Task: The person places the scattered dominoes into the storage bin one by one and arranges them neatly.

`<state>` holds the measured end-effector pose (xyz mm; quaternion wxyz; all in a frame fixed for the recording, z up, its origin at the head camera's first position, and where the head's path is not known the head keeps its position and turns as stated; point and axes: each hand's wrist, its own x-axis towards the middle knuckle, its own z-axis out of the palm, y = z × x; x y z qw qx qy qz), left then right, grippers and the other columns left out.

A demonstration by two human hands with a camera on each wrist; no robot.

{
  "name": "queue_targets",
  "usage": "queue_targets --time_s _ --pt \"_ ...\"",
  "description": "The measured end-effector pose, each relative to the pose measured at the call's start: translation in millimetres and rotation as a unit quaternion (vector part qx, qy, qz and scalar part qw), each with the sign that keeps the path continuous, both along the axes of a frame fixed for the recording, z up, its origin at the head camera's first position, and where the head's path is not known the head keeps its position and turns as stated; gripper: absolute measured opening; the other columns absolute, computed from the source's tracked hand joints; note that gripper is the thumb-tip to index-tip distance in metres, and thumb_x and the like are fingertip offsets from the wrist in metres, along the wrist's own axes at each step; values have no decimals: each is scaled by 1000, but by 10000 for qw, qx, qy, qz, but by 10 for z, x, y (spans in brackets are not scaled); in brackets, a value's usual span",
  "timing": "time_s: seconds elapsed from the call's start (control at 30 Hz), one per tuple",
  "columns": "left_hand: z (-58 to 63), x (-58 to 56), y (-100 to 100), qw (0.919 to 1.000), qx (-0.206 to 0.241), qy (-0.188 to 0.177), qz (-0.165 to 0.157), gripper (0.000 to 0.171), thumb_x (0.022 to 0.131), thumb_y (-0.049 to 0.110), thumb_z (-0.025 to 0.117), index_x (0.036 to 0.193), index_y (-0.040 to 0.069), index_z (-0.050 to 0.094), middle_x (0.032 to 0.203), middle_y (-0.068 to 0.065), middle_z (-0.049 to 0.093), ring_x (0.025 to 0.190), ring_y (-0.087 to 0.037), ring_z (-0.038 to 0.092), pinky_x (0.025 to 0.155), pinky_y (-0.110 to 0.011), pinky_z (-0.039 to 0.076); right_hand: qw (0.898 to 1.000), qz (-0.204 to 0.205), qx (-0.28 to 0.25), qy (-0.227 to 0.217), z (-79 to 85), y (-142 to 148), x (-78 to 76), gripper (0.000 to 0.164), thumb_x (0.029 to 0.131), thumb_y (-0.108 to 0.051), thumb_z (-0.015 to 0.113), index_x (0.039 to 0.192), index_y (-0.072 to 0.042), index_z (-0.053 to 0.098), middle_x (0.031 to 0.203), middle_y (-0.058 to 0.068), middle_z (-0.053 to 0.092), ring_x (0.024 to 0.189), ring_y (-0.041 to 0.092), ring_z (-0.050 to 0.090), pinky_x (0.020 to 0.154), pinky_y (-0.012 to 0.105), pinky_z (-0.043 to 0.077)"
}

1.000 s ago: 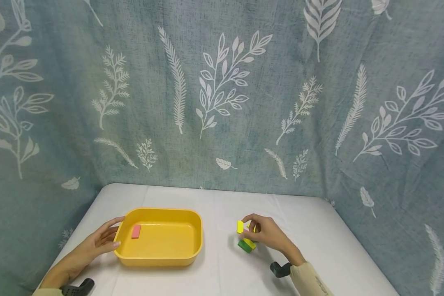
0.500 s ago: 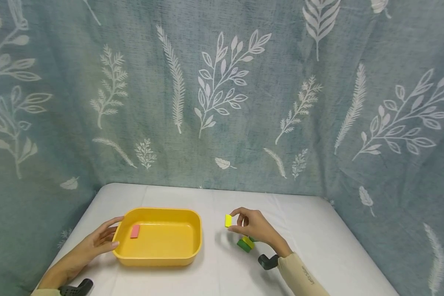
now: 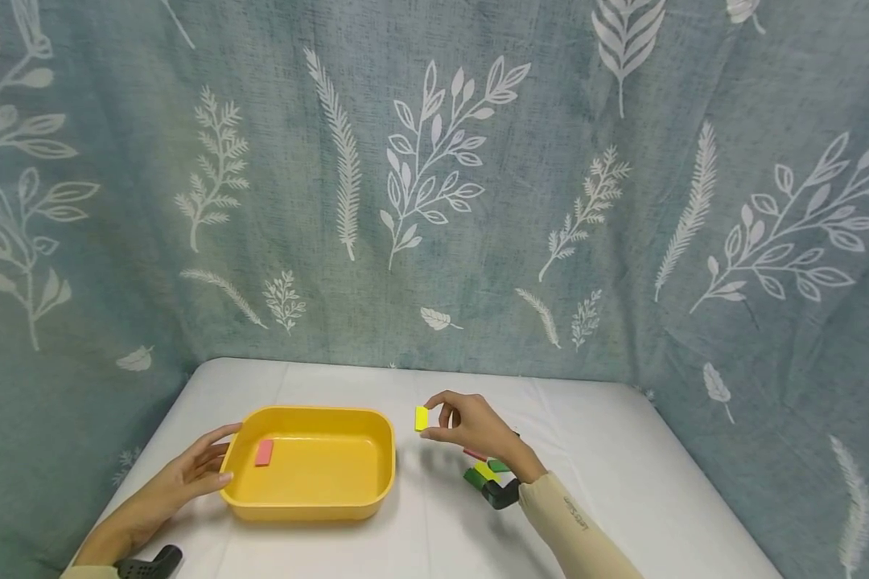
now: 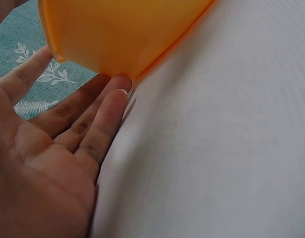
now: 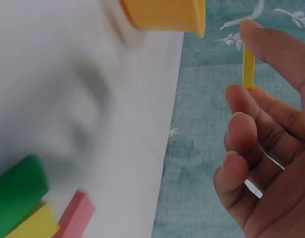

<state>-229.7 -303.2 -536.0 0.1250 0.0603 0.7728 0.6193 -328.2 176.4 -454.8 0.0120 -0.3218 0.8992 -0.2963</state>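
Note:
My right hand [image 3: 471,425] pinches a small flat yellow block [image 3: 422,419] between thumb and fingertips, raised above the table just right of the yellow plastic tray [image 3: 307,511]. The right wrist view shows the yellow block [image 5: 248,69] edge-on, with the other fingers curled beneath it. Inside the tray, toward its left end, lies a pink block [image 3: 264,453]. My left hand [image 3: 191,474] is at the tray's left end. Its fairly straight fingertips touch the tray wall [image 4: 107,39] in the left wrist view.
Under my right forearm, loose blocks lie together: green [image 3: 474,479], yellow [image 3: 487,472] and pink [image 3: 475,454], with another green block [image 3: 499,466] beside them. A white cloth [image 3: 348,551] covers the table. Leaf-patterned curtains stand behind and at both sides.
The right hand has lifted the yellow block from the pile and carried it left toward the tray, uncovering more blocks. My left hand and the tray stay put.

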Motion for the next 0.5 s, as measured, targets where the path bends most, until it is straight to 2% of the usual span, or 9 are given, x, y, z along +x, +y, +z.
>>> queue_targets --time_s 0.33,0.5 --pt "-13 -6 1 10000 -20 -12 41 80 101 28 66 165 23 19 162 -27 27 147 -48 29 112 -67 34 9991 327 -30 252 91 -302 -69 45 88 -44 81 123 -18 68 82 -12 63 61 10 53 56 23 48" --pt "-9 -2 -3 10000 -28 27 43 80 101 27 66 165 22 18 162 -28 27 147 -49 28 113 -66 32 9990 390 -52 225 130 -447 -103 46 88 -46 81 123 -19 68 82 -12 63 63 9 55 56 23 49"
